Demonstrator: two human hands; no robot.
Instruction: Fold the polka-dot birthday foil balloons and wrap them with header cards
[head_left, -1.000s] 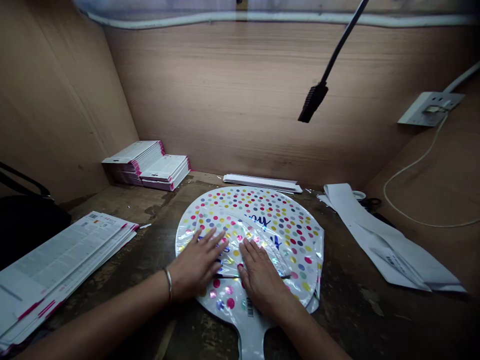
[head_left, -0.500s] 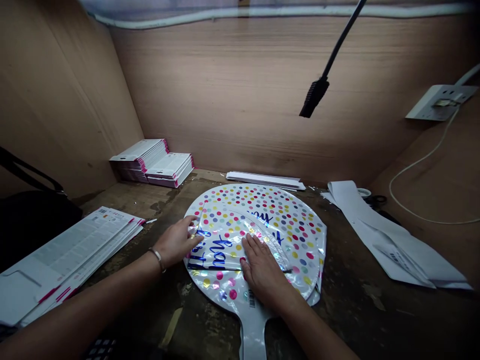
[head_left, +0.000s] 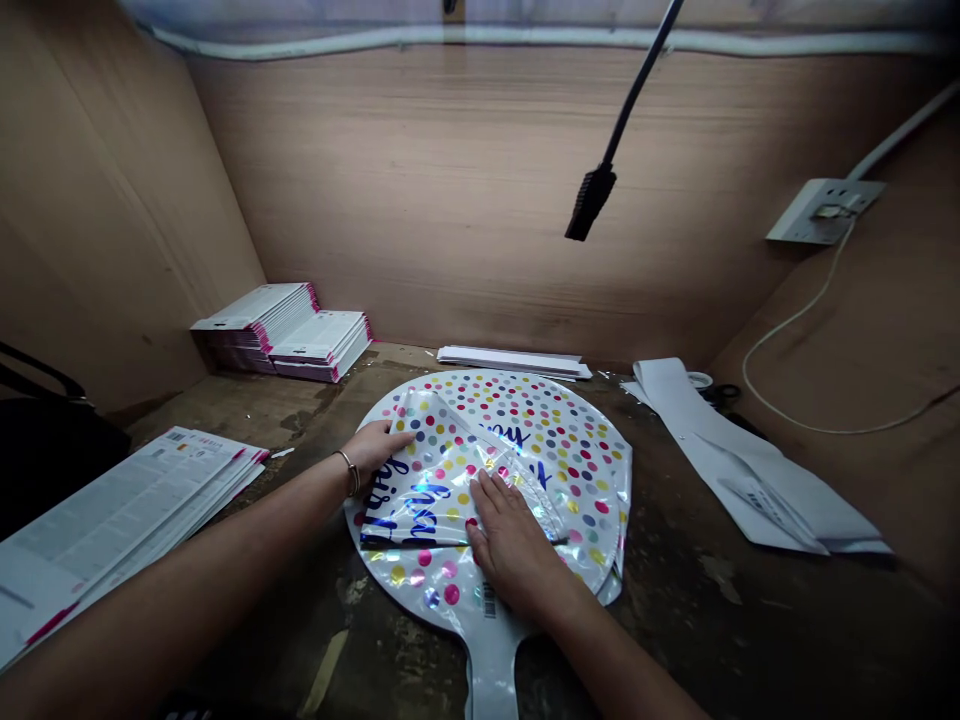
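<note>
A stack of flat round foil balloons (head_left: 555,425), white with coloured dots and blue script, lies on the worn wooden table (head_left: 675,620); its neck points toward me. The top balloon's upper part is folded down over itself. My left hand (head_left: 375,447), a bracelet on the wrist, pinches the folded flap at its upper left edge. Flat on the fold's lower right lies my right hand (head_left: 510,540), pressing it down.
Printed white sheets (head_left: 112,510) lie at the left edge. Two stacks of pink-edged cards (head_left: 289,330) sit in the back left corner. White strips (head_left: 514,360) lie at the back wall, white paper sleeves (head_left: 742,470) on the right. A black lamp head (head_left: 589,200) hangs overhead; a socket (head_left: 821,210) is on the right wall.
My left hand slid from the middle of the balloon out to its left edge and gripped the folded flap, uncovering the blue script. My right hand stayed flat on the fold.
</note>
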